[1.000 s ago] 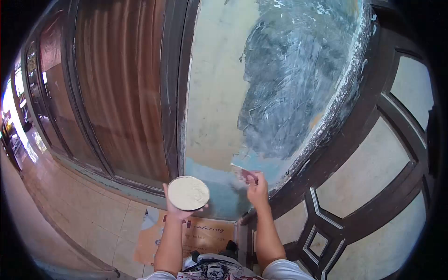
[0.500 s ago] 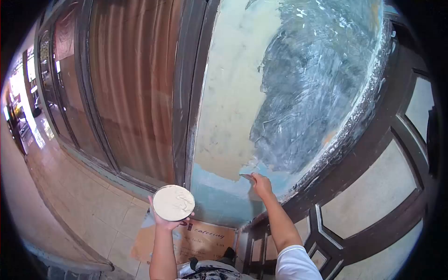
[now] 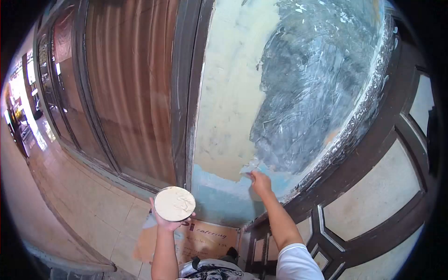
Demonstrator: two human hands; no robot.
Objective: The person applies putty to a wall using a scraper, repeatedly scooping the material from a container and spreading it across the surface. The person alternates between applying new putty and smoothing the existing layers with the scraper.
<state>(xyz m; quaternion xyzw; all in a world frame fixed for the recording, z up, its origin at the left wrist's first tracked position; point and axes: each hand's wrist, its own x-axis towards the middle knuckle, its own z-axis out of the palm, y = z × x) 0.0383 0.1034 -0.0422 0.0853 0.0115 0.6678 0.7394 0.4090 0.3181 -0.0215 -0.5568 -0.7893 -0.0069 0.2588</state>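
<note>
A round container (image 3: 175, 204) of pale, creamy paste rests in my left hand (image 3: 169, 223), whose fingers wrap round it from below. My right hand (image 3: 261, 183) grips a small flat scraper (image 3: 246, 173) against the lower wall, where cream coating, grey patch and light blue paint meet. The wall (image 3: 228, 93) is cream on its left part. A large streaky grey patch (image 3: 308, 98) covers the right part, and a blue band (image 3: 214, 186) runs along the bottom.
Left of the wall stands a dark-framed window (image 3: 181, 93) with brown curtains (image 3: 130, 84) behind it. A dark panelled door (image 3: 364, 200) is on the right. A printed sheet (image 3: 205, 240) lies on the tiled floor (image 3: 88, 200) below my hands.
My right hand and the scraper have shifted very slightly, with the blade still at the wall. The view has tilted a little. The container stays in my left hand.
</note>
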